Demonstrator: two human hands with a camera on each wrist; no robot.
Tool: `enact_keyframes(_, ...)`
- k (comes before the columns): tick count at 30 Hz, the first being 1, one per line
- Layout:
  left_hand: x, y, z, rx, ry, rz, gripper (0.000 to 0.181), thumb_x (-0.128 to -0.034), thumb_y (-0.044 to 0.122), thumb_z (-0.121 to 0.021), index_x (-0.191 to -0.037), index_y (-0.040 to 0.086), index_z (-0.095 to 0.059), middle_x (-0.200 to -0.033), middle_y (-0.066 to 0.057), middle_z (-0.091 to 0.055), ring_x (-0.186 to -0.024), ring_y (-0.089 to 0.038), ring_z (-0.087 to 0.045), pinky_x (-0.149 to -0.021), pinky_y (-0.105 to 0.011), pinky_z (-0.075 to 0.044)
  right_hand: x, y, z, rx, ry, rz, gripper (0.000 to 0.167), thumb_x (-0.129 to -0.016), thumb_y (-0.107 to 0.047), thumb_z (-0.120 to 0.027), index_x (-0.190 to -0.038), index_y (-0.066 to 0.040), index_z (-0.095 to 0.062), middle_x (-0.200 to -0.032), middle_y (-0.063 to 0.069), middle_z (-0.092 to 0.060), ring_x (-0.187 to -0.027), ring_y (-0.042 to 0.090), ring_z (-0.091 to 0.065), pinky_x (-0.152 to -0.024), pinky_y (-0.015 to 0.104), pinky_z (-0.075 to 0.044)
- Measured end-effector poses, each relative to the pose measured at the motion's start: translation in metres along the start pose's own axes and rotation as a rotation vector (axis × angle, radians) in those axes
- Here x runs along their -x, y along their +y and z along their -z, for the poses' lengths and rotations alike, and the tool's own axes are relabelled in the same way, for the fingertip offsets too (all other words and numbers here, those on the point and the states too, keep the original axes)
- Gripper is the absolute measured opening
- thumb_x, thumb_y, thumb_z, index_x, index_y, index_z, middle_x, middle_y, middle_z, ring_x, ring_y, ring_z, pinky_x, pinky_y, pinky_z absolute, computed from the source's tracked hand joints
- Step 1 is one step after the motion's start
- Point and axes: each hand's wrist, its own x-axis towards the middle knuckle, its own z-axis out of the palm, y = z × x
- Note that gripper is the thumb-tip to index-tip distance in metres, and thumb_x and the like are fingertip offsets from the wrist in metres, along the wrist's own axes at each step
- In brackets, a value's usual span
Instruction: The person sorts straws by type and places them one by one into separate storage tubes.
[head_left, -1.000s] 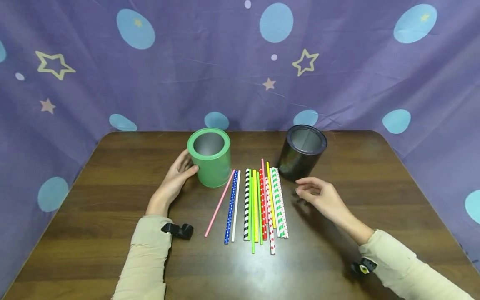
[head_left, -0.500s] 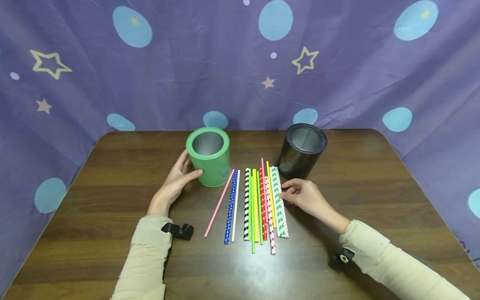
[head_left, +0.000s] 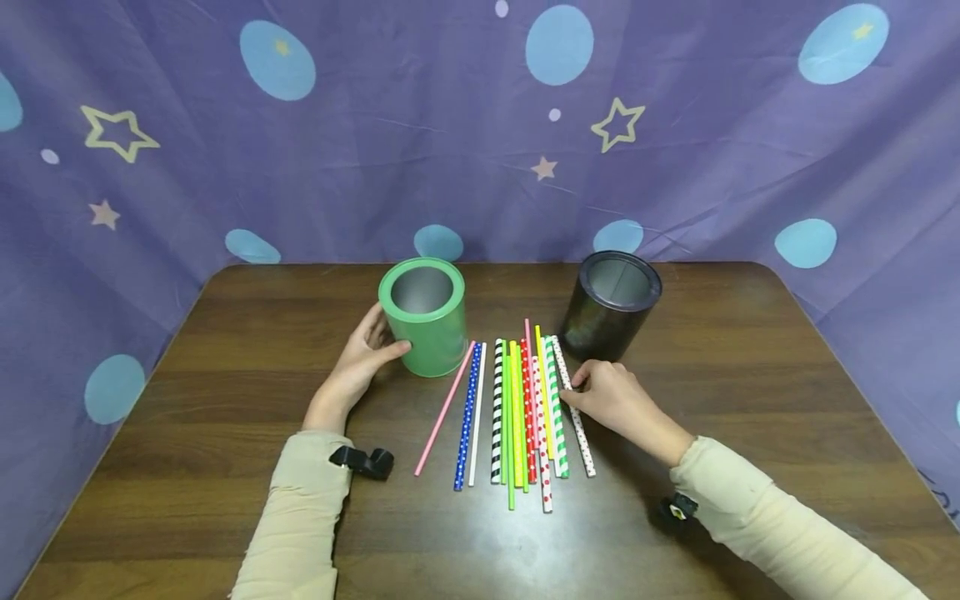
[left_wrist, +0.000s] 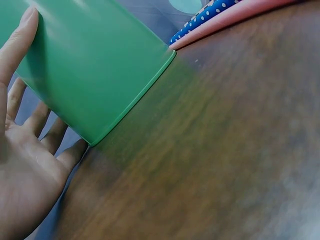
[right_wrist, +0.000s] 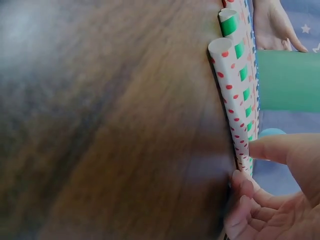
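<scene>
The left hand (head_left: pixel 354 367) holds the side of an upright green can (head_left: pixel 433 342), thumb at the front and fingers behind; in the left wrist view the can (left_wrist: pixel 95 70) stands on the table. At the right edge of a row of straws (head_left: pixel 517 417), the right hand (head_left: pixel 618 404) pinches a white straw with red dots (head_left: pixel 582 437) between thumb and fingers. The right wrist view shows this dotted straw (right_wrist: pixel 231 95) lying beside a green-striped straw (right_wrist: pixel 240 48), with the right hand's thumb and fingertips at its far part.
Behind the right hand stands a black can (head_left: pixel 607 325), open at the top. Pink, blue dotted and white straws (head_left: pixel 476 425) lie near the green can's foot. A purple patterned cloth (head_left: pixel 480 200) hangs behind the brown wooden table (head_left: pixel 247 350).
The right hand has moved left to the straws and taken hold of the dotted one, whose near end has swung out to the right. The left hand has stayed on the green can.
</scene>
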Motion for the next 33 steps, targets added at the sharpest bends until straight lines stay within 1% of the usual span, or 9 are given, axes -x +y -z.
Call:
enact_keyframes(3,0.000,0.000,0.000,0.007,-0.006,-0.008,0.084,-0.0897,-0.003,-0.065,-0.158,0.008,-0.018,-0.163,-0.013,-0.020,-0.149,-0.027,-0.015,-0.119,-0.048,-0.016,-0.001,0.000,0.001,0.032,-0.006,-0.004,0.019,-0.083,-0.024,-0.078,-0.080,-0.007,-0.071,-0.071,-0.001,-0.066,-0.061,0.016,-0.057,-0.060,0.038,-0.049)
enact_keyframes(6,-0.002,0.000,0.000,0.017,-0.011,-0.015,0.084,-0.0896,-0.004,-0.064,-0.158,0.008,-0.018,-0.162,-0.013,-0.021,-0.149,-0.026,-0.015,-0.119,-0.048,-0.015,-0.004,0.001,0.004,0.008,-0.025,-0.013,0.018,-0.084,-0.023,-0.076,-0.078,-0.007,-0.071,-0.068,-0.003,-0.064,-0.060,0.015,-0.055,-0.059,0.035,-0.048)
enact_keyframes(11,-0.002,0.001,0.000,0.027,-0.016,-0.005,0.084,-0.0902,-0.003,-0.064,-0.159,0.008,-0.017,-0.163,-0.013,-0.020,-0.149,-0.026,-0.014,-0.119,-0.048,-0.014,-0.004,0.005,0.011,-0.166,-0.091,-0.088,0.016,-0.086,-0.020,-0.072,-0.079,-0.005,-0.071,-0.062,-0.002,-0.062,-0.054,0.012,-0.058,-0.055,0.030,-0.049)
enact_keyframes(13,0.000,0.001,0.000,0.022,-0.014,0.003,0.084,-0.0904,-0.002,-0.065,-0.159,0.009,-0.016,-0.163,-0.013,-0.019,-0.150,-0.026,-0.013,-0.119,-0.048,-0.014,-0.003,0.006,0.012,-0.243,-0.108,-0.118,0.016,-0.087,-0.019,-0.070,-0.081,-0.004,-0.070,-0.060,0.000,-0.062,-0.053,0.012,-0.059,-0.053,0.028,-0.050)
enact_keyframes(14,0.000,0.001,0.000,0.020,-0.011,0.006,0.084,-0.0904,-0.002,-0.064,-0.159,0.009,-0.017,-0.163,-0.013,-0.019,-0.150,-0.026,-0.013,-0.119,-0.048,-0.014,-0.003,0.007,0.013,-0.269,-0.110,-0.120,0.016,-0.088,-0.019,-0.070,-0.082,-0.003,-0.070,-0.060,0.000,-0.062,-0.053,0.012,-0.059,-0.052,0.028,-0.051)
enact_keyframes(19,0.003,0.001,-0.001,0.016,-0.007,0.012,0.084,-0.0904,-0.001,-0.065,-0.159,0.009,-0.017,-0.163,-0.013,-0.018,-0.150,-0.027,-0.012,-0.119,-0.049,-0.012,0.004,0.005,0.017,-0.361,-0.098,-0.099,0.018,-0.090,-0.018,-0.068,-0.090,0.000,-0.070,-0.063,0.000,-0.064,-0.057,0.012,-0.059,-0.055,0.028,-0.050)
enact_keyframes(24,0.003,-0.001,-0.002,0.023,-0.005,0.000,0.083,-0.0895,-0.003,-0.064,-0.158,0.008,-0.018,-0.162,-0.013,-0.020,-0.149,-0.027,-0.014,-0.119,-0.048,-0.015,0.011,-0.003,0.027,-0.462,-0.078,-0.089,0.018,-0.091,-0.015,-0.066,-0.097,0.002,-0.068,-0.067,0.000,-0.063,-0.061,0.014,-0.058,-0.059,0.027,-0.050)
enact_keyframes(27,0.003,-0.001,-0.002,0.032,-0.001,-0.005,0.083,-0.0892,-0.005,-0.063,-0.158,0.007,-0.019,-0.162,-0.014,-0.021,-0.149,-0.027,-0.016,-0.119,-0.048,-0.016,0.012,-0.009,0.033,-0.537,-0.061,-0.072,0.018,-0.091,-0.010,-0.063,-0.100,0.005,-0.066,-0.068,0.002,-0.062,-0.063,0.015,-0.059,-0.060,0.027,-0.052)
enact_keyframes(33,0.004,0.001,-0.001,0.049,-0.001,-0.008,0.082,-0.0895,-0.002,-0.064,-0.157,0.005,-0.019,-0.162,-0.014,-0.020,-0.149,-0.027,-0.013,-0.119,-0.049,-0.012,0.009,-0.023,0.040,-0.679,-0.027,-0.043,0.019,-0.092,-0.006,-0.062,-0.104,0.009,-0.062,-0.071,0.006,-0.064,-0.063,0.015,-0.060,-0.061,0.029,-0.054)
